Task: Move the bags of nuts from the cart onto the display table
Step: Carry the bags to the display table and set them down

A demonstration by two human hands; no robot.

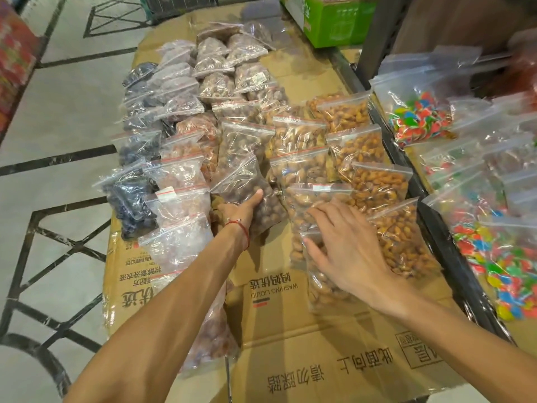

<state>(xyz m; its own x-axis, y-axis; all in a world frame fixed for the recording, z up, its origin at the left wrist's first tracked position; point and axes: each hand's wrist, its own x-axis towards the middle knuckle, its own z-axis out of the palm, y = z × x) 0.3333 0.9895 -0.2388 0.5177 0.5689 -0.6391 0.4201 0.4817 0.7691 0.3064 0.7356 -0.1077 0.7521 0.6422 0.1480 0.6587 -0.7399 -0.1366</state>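
Bags of nuts lie in overlapping rows on the cardboard-covered display table (290, 338). Its left edge drops to a tiled floor (58, 117). Its right edge runs just beside a dark metal frame (421, 184). Bare cardboard shows along the near edge between the forearms, and again at the far right near a green box (334, 21). Elsewhere the bags touch or overlap, with no gaps between the rows. The left hand (241, 210) grips the lower end of a bag of dark brown nuts (241, 178); the thumb lies on top and the fingers are hidden beneath. A red cord (242, 228) circles that wrist. The right hand (345, 245) rests flat with its fingers spread across two overlapping bags of pale nuts: the upper pale bag (302, 199) and the lower pale bag (325, 289). The right-most column holds four orange-brown bags (377, 184). At least four blue-black bags (130, 199) make up the left-most column; their exact number cannot be made out through the overlap. The left forearm covers part of a reddish bag (209, 344). Beyond the frame lie bags of coloured sweets (421, 117), cut off at the right border. The top right corner is blurred.
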